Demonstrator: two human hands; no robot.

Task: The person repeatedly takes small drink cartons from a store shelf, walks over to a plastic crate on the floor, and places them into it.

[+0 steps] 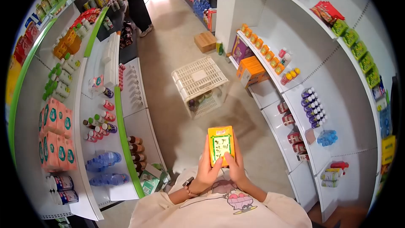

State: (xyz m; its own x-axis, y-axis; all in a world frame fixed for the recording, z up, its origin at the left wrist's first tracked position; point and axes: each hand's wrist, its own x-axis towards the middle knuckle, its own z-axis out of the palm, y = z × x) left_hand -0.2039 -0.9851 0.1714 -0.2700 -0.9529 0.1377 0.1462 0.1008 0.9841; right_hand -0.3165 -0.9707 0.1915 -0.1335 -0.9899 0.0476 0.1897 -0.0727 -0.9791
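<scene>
A yellow drink carton (pixel 220 137) with a white, green-framed label and dark characters stands upright before my chest. My left hand (pixel 207 171) wraps its left side, thumb on the front; a dark watch is on that wrist. From the other side my right hand (pixel 236 169) grips the same carton, its thumb also pressing the lower front. Beyond the carton, on the floor, a cream plastic crate (pixel 199 76) lies on its side with some items inside that I cannot make out.
White shelves hold bottles (pixel 313 107) and orange cartons (pixel 264 50) on the right, and pink tissue packs (pixel 57 118) and blue-wrapped water bottles (pixel 104 159) on the left. A cardboard box (pixel 205 42) sits farther along the aisle. A person in dark clothes (pixel 137 4) stands at the far left.
</scene>
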